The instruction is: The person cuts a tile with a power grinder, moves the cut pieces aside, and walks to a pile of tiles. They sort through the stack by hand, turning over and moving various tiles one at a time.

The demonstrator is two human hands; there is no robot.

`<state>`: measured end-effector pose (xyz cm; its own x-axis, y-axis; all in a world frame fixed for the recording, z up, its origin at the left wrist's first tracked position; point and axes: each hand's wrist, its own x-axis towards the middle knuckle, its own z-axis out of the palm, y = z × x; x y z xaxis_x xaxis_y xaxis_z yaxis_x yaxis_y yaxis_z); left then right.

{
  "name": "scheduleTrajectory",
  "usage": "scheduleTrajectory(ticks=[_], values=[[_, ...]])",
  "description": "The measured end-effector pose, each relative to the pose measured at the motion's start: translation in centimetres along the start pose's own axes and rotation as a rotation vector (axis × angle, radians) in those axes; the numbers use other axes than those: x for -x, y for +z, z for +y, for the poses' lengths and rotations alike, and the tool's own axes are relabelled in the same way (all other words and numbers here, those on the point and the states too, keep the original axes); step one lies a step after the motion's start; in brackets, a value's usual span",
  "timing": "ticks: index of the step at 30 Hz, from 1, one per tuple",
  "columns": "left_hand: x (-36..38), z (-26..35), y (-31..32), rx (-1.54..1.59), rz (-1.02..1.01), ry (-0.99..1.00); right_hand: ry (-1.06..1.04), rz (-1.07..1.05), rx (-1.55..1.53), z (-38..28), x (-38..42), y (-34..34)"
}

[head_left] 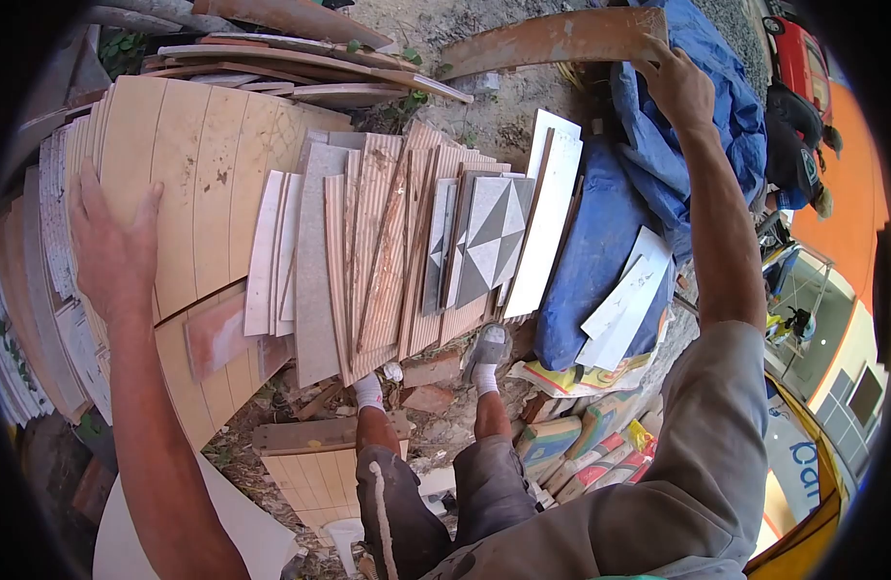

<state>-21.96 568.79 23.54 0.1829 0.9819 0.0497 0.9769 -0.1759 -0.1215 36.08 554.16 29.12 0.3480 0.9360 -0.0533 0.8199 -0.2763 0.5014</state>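
Note:
My right hand (679, 89), at the upper right, is closed round the end of a long brown plank (552, 43). The plank has worn, pale patches, and its far end reaches left over the dirt. My left hand (117, 246) lies with fingers spread on a beige tile with dark lines (199, 184), near the edge of a leaning stack. Beside that stack lean ribbed tan tiles (378, 242), a grey tile (318, 261) and a tile with a grey and white triangle pattern (492, 232). White strips (552, 217) stand to their right.
A blue tarp (586, 251) carries white pieces (624, 300). Long boards (272, 66) lie at the upper left. Near my feet are broken bricks (428, 398) and a wood-topped panel (315, 474). Another person (795, 145) is at the far right, near a red vehicle (803, 58).

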Motion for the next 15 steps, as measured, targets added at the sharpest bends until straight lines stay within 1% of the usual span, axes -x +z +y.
scheduleTrajectory(ticks=[4, 7, 9, 10, 12, 13, 15], values=[[0.0, 0.0, 0.0, -0.025, 0.027, 0.011, 0.052, 0.034, 0.025, -0.6, -0.1, 0.5], [0.1, -0.3, 0.3, -0.020, 0.037, 0.027, 0.040, 0.054, -0.029, -0.5, 0.0, 0.4], [0.0, -0.4, 0.4, -0.018, 0.056, 0.040, 0.023, 0.106, -0.141, -0.1, -0.1, 0.7], [0.1, -0.3, 0.3, -0.015, 0.054, 0.042, 0.025, 0.110, -0.144, 0.0, -0.1, 0.9], [0.1, -0.2, 0.1, -0.017, 0.059, 0.039, 0.158, 0.169, -0.331, 0.0, -0.3, 1.4], [0.2, 0.0, 0.0, -0.007, 0.050, 0.032, 0.158, 0.174, -0.337, 0.0, -0.5, 1.7], [0.2, 0.1, -0.1, -0.003, 0.045, 0.024, 0.317, 0.204, -0.507, -0.2, -0.9, 1.9]])
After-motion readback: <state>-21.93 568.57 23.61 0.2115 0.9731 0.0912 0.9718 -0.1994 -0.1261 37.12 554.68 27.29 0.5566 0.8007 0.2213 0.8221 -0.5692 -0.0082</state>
